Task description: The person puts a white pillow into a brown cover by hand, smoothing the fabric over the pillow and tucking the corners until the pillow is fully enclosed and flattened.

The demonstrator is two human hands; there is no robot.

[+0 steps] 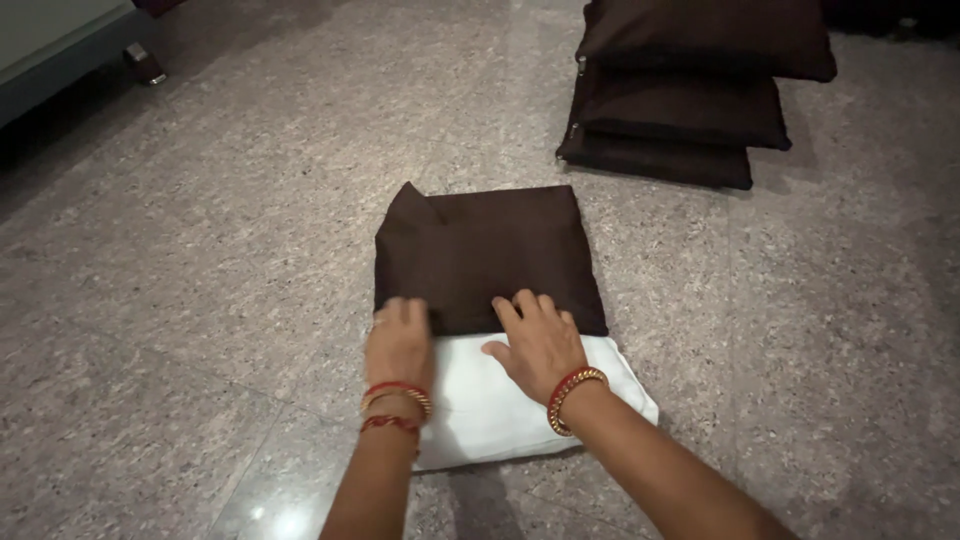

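Observation:
A white pillow (520, 400) lies on the grey stone floor, its far part inside a dark brown cover (485, 250). My left hand (398, 342) rests at the cover's near left edge, fingers curled over the hem. Beside it, my right hand (538, 340) lies flat on the pillow with its fingertips on the cover's near edge. Both wrists wear red and gold bangles. Whether the fingers pinch the fabric is hidden.
A stack of three dark brown cushions (690, 90) stands on the floor at the back right. A grey sofa edge with a metal leg (145, 65) shows at the top left. The speckled stone floor (200, 250) surrounds the pillow.

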